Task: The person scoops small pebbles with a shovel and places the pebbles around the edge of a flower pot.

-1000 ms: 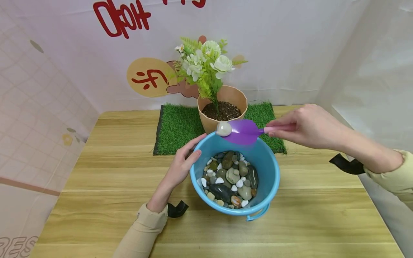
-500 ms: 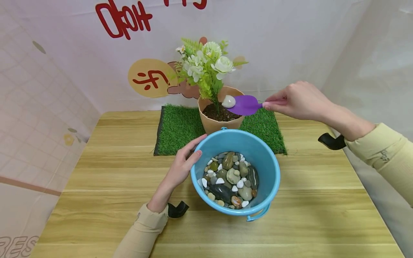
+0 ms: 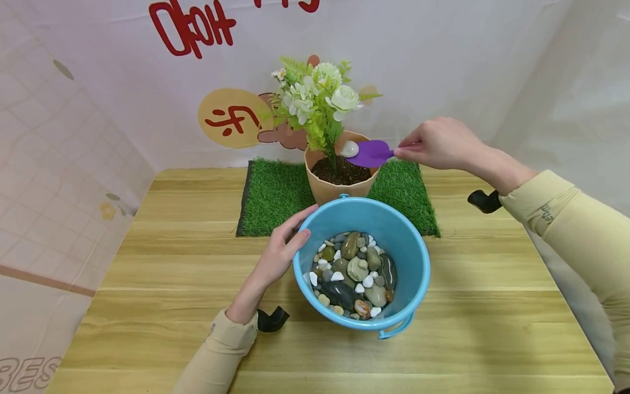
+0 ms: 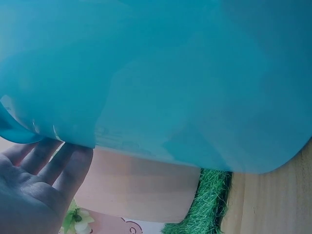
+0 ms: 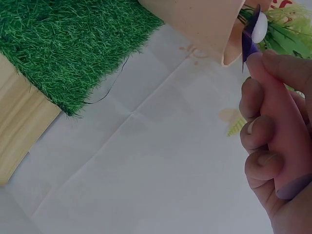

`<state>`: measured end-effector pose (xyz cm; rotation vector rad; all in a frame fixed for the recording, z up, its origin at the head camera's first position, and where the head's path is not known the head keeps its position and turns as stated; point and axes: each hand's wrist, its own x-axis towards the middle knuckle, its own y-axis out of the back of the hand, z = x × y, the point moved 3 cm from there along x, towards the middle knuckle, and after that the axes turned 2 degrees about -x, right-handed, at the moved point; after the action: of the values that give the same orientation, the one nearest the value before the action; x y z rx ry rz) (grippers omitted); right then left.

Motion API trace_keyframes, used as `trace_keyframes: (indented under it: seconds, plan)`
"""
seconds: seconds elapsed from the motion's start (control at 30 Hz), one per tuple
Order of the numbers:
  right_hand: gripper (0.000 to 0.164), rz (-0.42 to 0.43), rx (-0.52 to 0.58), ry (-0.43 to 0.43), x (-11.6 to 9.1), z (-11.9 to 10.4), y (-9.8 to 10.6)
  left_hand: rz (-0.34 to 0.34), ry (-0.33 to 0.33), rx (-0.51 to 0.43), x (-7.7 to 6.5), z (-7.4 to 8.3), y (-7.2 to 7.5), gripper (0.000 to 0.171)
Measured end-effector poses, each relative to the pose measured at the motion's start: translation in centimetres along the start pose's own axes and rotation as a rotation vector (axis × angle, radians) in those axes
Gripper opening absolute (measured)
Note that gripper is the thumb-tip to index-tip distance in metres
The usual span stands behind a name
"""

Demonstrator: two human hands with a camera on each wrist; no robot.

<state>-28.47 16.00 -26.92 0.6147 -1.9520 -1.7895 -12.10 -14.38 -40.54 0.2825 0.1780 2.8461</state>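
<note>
My right hand (image 3: 445, 143) grips the pink handle (image 5: 287, 131) of a small trowel, its fingers curled round it. The purple blade (image 3: 372, 154) is over the right part of a peach flowerpot (image 3: 339, 190), with a pale smooth pebble (image 3: 350, 149) on its tip. Dark soil (image 3: 344, 173) fills the pot, and a plant with white flowers (image 3: 315, 98) stands in it. In front is a light blue bucket (image 3: 415, 246) with wet pebbles (image 3: 344, 273) inside. My left hand (image 3: 283, 249) holds its left rim, thumb over the edge and fingers along the outer wall.
The pot stands on a green artificial grass mat (image 3: 273, 191) towards the back of a wooden table (image 3: 187, 262). A printed white cloth (image 3: 433, 65) hangs behind and at the sides. The bucket's handle (image 3: 396, 328) hangs down at its front.
My right hand has raised the trowel from above the bucket's back rim and carried it away over the pot, the pebble still on it. The left hand keeps its place on the bucket.
</note>
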Motion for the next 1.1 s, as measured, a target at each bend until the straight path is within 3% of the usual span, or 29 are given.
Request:
trace_keyframes:
  seconds: [0.63,0.8,0.93,1.1]
  plan:
    - [0.036,-0.094,-0.024,-0.074,2.3,-1.1,-0.7,-0.007,-0.002,-0.003,0.1,0.2,-0.1,0.052]
    - [0.034,-0.121,-0.102,-0.079,3.1,-2.5,-0.3,-0.01,0.003,-0.003,0.1,0.2,-0.1,0.052]
    - [0.038,-0.113,-0.227,-0.055,4.2,-4.0,-0.5,-0.001,0.005,0.002,0.0,0.1,0.0,0.052]
    - [0.03,-0.082,-0.331,-0.045,5.2,-5.2,-0.9,-0.002,-0.006,0.0,-0.1,0.2,-0.2,0.052]
